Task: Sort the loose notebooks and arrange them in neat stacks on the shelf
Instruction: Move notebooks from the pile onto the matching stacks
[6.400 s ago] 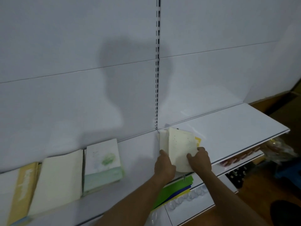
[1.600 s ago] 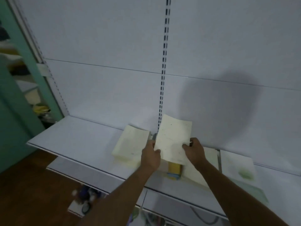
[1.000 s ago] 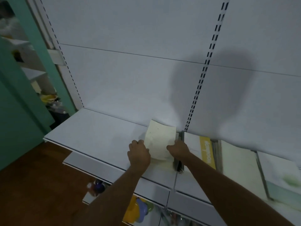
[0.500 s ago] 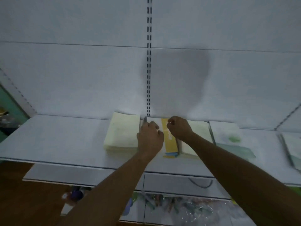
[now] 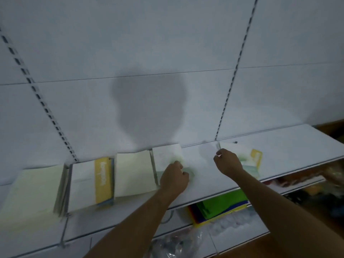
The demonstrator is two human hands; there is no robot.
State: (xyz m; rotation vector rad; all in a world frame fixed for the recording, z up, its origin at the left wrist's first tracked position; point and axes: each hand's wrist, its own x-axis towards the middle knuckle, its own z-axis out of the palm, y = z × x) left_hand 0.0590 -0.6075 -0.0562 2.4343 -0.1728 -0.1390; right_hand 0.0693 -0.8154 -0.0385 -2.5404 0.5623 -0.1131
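Resting on the shelf [image 5: 201, 185], four notebook stacks [image 5: 134, 172]; left hand [image 5: 174, 178] and right hand [image 5: 228, 162] loosely curled, holding nothing.

Single head-worn wide-angle view, looking forward and down, close over the front edge of the white shelf [image 5: 210, 185] toward its back panel [image 5: 149, 43]; lower shelves visible beneath.
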